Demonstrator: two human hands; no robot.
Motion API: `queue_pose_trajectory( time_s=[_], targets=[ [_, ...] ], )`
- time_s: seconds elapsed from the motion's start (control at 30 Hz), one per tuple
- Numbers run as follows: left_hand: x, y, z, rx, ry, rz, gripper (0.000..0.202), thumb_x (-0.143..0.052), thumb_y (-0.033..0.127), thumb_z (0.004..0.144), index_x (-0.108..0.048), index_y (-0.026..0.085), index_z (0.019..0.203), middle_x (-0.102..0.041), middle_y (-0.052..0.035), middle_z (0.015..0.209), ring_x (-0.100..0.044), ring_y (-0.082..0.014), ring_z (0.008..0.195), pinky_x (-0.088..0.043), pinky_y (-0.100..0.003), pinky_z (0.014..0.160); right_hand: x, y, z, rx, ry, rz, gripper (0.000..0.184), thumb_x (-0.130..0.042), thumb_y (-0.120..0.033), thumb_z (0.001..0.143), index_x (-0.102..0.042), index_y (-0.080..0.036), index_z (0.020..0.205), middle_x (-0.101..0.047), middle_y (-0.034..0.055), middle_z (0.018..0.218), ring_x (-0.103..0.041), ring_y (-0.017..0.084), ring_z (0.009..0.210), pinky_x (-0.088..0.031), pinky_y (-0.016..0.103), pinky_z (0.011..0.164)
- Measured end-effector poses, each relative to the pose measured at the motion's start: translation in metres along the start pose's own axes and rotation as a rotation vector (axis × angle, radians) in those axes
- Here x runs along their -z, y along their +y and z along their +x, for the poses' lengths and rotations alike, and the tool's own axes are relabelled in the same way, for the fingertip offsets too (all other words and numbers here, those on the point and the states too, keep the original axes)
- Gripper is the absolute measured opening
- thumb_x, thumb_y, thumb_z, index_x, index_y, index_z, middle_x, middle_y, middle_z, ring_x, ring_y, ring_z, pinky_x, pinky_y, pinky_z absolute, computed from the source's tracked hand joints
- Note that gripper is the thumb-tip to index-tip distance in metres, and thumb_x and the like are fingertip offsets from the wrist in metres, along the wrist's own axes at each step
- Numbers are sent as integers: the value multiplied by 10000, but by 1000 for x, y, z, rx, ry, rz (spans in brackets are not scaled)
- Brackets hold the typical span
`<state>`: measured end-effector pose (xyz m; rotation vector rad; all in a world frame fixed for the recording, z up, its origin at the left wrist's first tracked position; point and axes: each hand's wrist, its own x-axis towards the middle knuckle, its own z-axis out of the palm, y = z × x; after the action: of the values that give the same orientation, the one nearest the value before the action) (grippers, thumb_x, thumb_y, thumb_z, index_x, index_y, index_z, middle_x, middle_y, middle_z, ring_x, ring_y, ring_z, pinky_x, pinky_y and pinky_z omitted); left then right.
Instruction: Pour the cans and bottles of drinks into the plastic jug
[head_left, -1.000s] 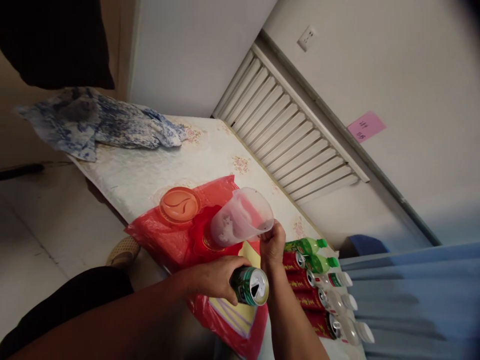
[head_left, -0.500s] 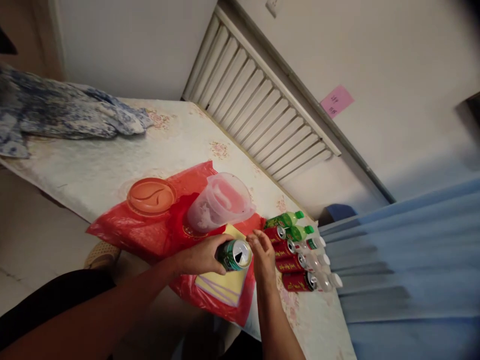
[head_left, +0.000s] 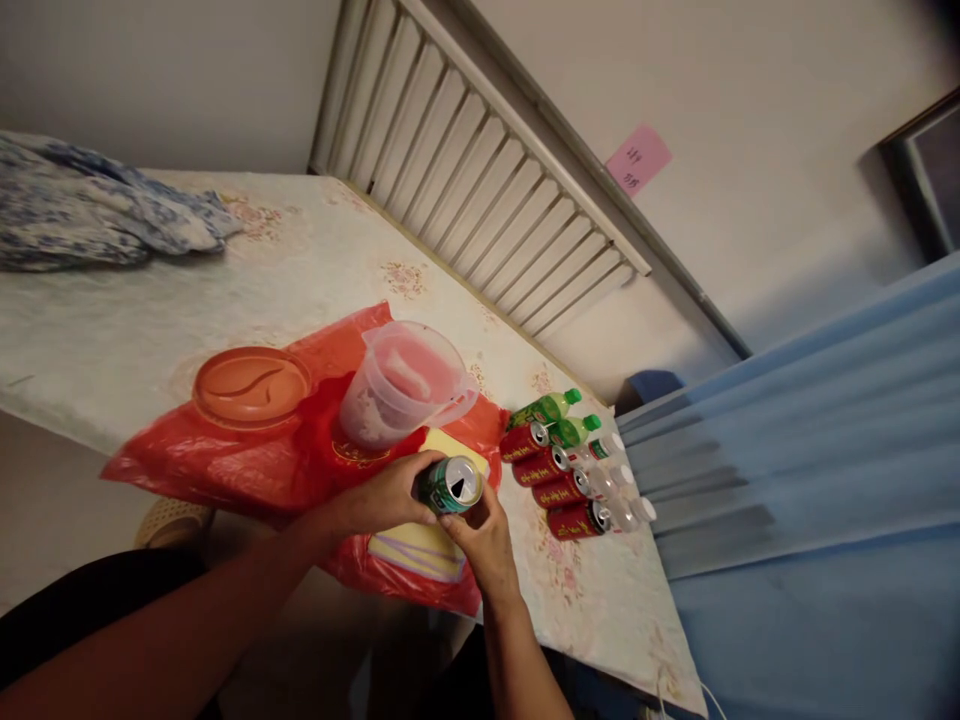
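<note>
A green drink can [head_left: 452, 484] with its top opened is held above a folded yellow cloth [head_left: 416, 552]. My left hand [head_left: 401, 490] wraps round its left side. From the right, my right hand [head_left: 484, 535] also grips the can, thumb below and fingers partly hidden behind it. Under the cloth spreads a red plastic bag [head_left: 300, 470]. A clear plastic pitcher [head_left: 375, 405] stands on the bag behind my left hand, and its orange lid [head_left: 251, 385] lies to the left.
Several red cans [head_left: 556, 490] stand in a row at the right, beside green bottles [head_left: 574, 430] and clear bottles with white caps [head_left: 626, 512]. A patterned cloth [head_left: 112, 215] lies far left on the flowered tablecloth [head_left: 322, 250]. A radiator [head_left: 480, 170] and blue curtain [head_left: 795, 480] border the table.
My right hand has come from beside the can to gripping it together with my left hand. The view has shifted, so everything appears further left.
</note>
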<state>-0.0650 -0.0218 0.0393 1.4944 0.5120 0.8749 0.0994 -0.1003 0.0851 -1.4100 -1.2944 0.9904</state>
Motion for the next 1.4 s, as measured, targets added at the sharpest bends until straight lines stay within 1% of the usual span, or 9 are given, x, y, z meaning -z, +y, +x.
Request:
queue_pose_trajectory(
  time_s=[0.23,0.37,0.5,0.7,0.77,0.83,0.97,1.2,1.4],
  targets=[
    [-13,-9,8,-27,-56,-53,642,-730,141,651,-546,214,1262,-652,-68,1242,-589,-263,1175,-439,-402,1040,2,-9,-3,16,50,-36,601,-773,-162,611,-638,-227,1194,-709,23,1151,-662,251,1080,-550,331,942],
    [-24,-19,8,-27,-72,-58,650,-745,163,660,-541,212,1275,-649,-80,1257,-581,-277,1194,-436,-423,1051,10,-1,-9,31,91,-91,632,-768,-173,592,-632,-191,1209,-708,41,1157,-662,245,1078,-543,328,946],
    [-36,-15,7,-32,-81,-77,674,-742,211,681,-511,235,1313,-608,-73,1339,-558,-271,1242,-424,-414,1077,20,8,-16,45,160,-176,656,-788,-202,584,-627,-175,1219,-692,61,1201,-646,254,1108,-519,354,984],
    [-52,-13,8,-3,-4,151,744,-755,283,645,-505,225,1342,-580,-93,1396,-512,-305,1306,-383,-457,1121,43,14,-24,55,235,-184,690,-794,-181,570,-618,-177,1237,-697,64,1204,-651,256,1105,-515,367,997],
    [-56,-21,9,35,91,269,670,-748,332,655,-550,209,1283,-621,-117,1330,-565,-316,1245,-417,-482,1090,53,17,-27,47,251,-161,713,-794,-178,570,-606,-170,1257,-688,73,1224,-649,257,1114,-518,368,994],
    [-59,-30,9,72,166,348,546,-675,404,739,-568,181,1225,-667,-127,1213,-644,-302,1112,-504,-476,984,65,22,-31,41,267,-141,729,-793,-186,577,-591,-169,1278,-676,80,1248,-642,258,1131,-526,367,983],
    [-60,-40,12,-2,252,649,343,-507,435,891,-591,176,1099,-675,-97,1043,-662,-239,901,-544,-401,847,94,34,-43,48,352,-190,725,-795,-204,577,-601,-178,1275,-674,78,1251,-638,258,1140,-547,355,949],
    [-63,-53,16,-163,219,1184,289,-392,334,959,-610,147,989,-648,-142,976,-595,-302,967,-484,-453,909,158,62,-66,2,505,-289,704,-788,-244,576,-626,-157,1256,-670,111,1249,-640,272,1122,-565,354,899],
    [-66,-56,14,-198,224,1347,274,-385,310,974,-607,150,976,-637,-136,968,-589,-291,946,-480,-434,879,209,88,-79,-26,595,-295,669,-765,-260,585,-634,-179,1236,-692,93,1203,-667,253,1046,-573,344,850]
  ],
)
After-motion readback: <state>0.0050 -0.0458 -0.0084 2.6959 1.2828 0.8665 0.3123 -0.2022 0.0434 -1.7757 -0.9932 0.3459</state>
